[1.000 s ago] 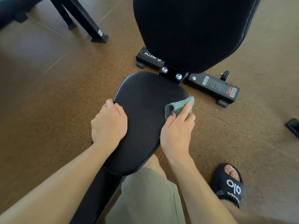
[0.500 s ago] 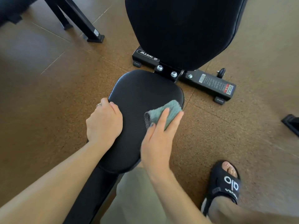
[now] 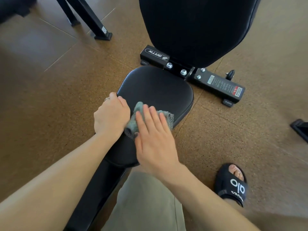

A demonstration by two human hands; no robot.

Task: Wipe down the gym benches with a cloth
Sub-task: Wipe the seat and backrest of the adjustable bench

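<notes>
**Cloth pressed flat at mid-seat, unwiped pad lying ahead**

Pictured from above at centre frame: right hand laid flat, fingers straight and together, over a grey-green cloth on the black seat pad of a gym bench. Gripped nothing; simply bore down on the cloth, whose bunched corners poked out past the fingertips toward the upper left and past the thumb at the lower left. Left hand curled round the seat pad's left edge, thumb side toward the cloth, touching or all but touching it, and apparently steadying the seat.

Seat pad's long axis ran from lower left of the frame up toward the hinge bolts at upper centre, widening that way. Cloth sat about halfway along that line and toward the left rim. Judged from this, most bare pad lay up-frame and to the right of the cloth, so the likely stroke would run forward or rightward. To the left, blocked by the bracing hand. To the right, the pad's rounded edge came close beyond the little finger, with speckled brown floor below it. Narrow tail of the pad, down-frame, hidden under the right wrist.

Backrest rose tilted at upper centre, apparently yet to be reached. Base bar with a warning label crossed at right; a sandalled foot stood at lower right.
</notes>
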